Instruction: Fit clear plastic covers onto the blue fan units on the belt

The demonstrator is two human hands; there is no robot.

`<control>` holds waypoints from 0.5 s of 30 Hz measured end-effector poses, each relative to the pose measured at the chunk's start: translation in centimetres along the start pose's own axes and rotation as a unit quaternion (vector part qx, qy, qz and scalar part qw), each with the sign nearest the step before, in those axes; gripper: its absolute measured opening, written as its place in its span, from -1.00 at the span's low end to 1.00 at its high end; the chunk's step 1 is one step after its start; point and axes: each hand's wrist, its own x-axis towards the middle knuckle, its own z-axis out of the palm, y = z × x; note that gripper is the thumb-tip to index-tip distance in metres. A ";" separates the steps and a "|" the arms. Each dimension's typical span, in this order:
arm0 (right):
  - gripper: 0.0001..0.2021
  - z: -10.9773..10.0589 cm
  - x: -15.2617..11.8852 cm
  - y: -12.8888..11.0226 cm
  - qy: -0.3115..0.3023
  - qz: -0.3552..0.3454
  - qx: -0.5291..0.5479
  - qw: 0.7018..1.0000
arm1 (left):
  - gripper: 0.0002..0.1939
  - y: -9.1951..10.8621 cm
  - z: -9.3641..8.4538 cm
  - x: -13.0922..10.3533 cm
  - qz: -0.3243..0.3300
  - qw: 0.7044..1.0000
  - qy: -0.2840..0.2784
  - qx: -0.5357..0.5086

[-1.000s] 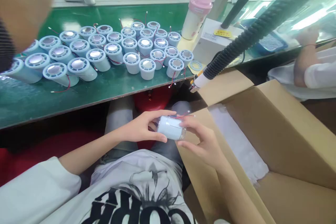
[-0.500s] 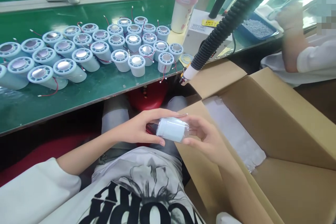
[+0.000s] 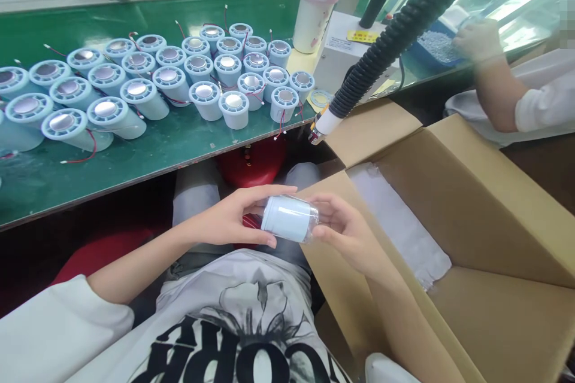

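Observation:
Between my hands, over my lap, lies a light-blue cylinder on its side, with clear plastic film around it. My left hand curves round its left end, thumb below and fingers above. The fingers of my right hand close on its right end, where the film sticks out past the blue body. Both end faces of the cylinder are hidden. Several similar light-blue cylinders stand or lean on the green bench, showing round silver centres and thin red wires with small white plugs.
An open cardboard box with a white sheet inside stands at my right. A black corrugated hose slants above it. Behind are a pink-lidded cup and a blue tray of small pieces, with another person's hand nearby.
My hands and the cylinder have shifted slightly left, and the cylinder's tilt has changed a little. At the right, the other person's hand has moved towards the blue tray.

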 end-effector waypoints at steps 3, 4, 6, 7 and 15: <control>-0.69 0.2 0.2 0.1 -0.003 -0.001 0.007 1.000 | -0.24 0.0 0.0 -0.1 -0.020 0.999 -0.003 -0.031; -0.68 0.4 0.3 0.2 -0.004 -0.001 0.008 1.000 | -0.24 0.0 0.0 -0.2 -0.025 0.999 -0.004 -0.038; -0.68 0.7 0.4 0.2 0.000 -0.006 0.001 1.000 | -0.26 0.0 0.0 -0.2 -0.036 0.998 -0.006 -0.046; -0.68 0.8 0.4 0.2 0.007 -0.011 -0.006 1.000 | -0.28 0.0 0.0 -0.1 -0.044 0.998 -0.004 -0.047; -0.58 -7.3 -14.7 3.4 0.617 -0.038 -0.311 0.722 | -0.50 -2.6 -1.6 1.9 -0.174 0.956 0.181 -0.150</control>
